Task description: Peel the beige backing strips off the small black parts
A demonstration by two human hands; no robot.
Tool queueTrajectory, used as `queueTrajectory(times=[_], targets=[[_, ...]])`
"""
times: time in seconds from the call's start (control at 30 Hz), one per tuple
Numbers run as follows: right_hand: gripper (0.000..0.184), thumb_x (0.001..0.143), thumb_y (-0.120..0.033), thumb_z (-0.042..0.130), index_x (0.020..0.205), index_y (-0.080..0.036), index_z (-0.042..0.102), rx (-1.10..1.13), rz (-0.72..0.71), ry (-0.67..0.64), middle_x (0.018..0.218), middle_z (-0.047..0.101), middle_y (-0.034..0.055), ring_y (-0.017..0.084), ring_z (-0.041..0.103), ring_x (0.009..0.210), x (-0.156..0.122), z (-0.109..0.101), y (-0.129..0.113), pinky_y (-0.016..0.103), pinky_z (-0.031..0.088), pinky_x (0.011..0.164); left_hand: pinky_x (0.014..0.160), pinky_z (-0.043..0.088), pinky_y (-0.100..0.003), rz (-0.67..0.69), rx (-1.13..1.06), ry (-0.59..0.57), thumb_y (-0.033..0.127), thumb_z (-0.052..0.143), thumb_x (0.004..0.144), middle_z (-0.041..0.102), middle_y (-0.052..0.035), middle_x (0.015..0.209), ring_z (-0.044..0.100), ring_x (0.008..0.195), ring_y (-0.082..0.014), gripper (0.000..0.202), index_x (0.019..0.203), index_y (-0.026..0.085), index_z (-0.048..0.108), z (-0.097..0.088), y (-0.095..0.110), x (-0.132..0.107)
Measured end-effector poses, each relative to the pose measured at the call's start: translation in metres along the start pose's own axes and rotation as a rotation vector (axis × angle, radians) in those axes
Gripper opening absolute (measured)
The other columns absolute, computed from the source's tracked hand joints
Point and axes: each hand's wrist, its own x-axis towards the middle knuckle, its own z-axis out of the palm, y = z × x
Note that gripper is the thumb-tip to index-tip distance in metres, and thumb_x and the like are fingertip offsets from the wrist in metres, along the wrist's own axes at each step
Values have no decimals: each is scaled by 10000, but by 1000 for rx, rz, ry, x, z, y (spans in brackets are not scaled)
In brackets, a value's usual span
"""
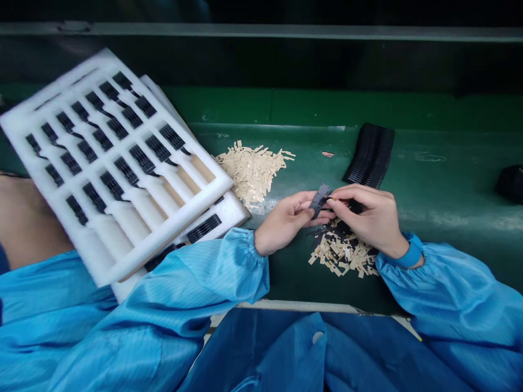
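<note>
My left hand [286, 220] pinches a small flat dark grey part [319, 199] between thumb and fingers above the green work surface [441, 185]. Meeting it from the right, my right hand [370, 218] has its fingertips closed on the part's right edge, perhaps on a tiny piece I cannot make out. Beneath both hands lies a heap of beige paper tabs mixed with dark parts [343, 253]. Blue sleeves cover both arms.
A white foam tray [163, 234] with rows of black parts in slots leans at the left over another tray [232, 209]. A second pile of beige tabs [251, 169] lies behind the hands. A black stack of parts [370, 155] rests at back right. A dark object [510, 182] sits at the far right.
</note>
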Motion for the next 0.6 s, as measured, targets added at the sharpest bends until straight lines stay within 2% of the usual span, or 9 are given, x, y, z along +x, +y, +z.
queueTrajectory(times=[0.6], targets=[[52,898,-269,701,880,-251,746,-24,-1,-14,914,781,41,193,726,786,-1,0,1,344,604,728,1045,560,-393,-4,20,0,257,737,885,735,-142,1211,744,1064,-222,444,1293,138,608,1,2,0]])
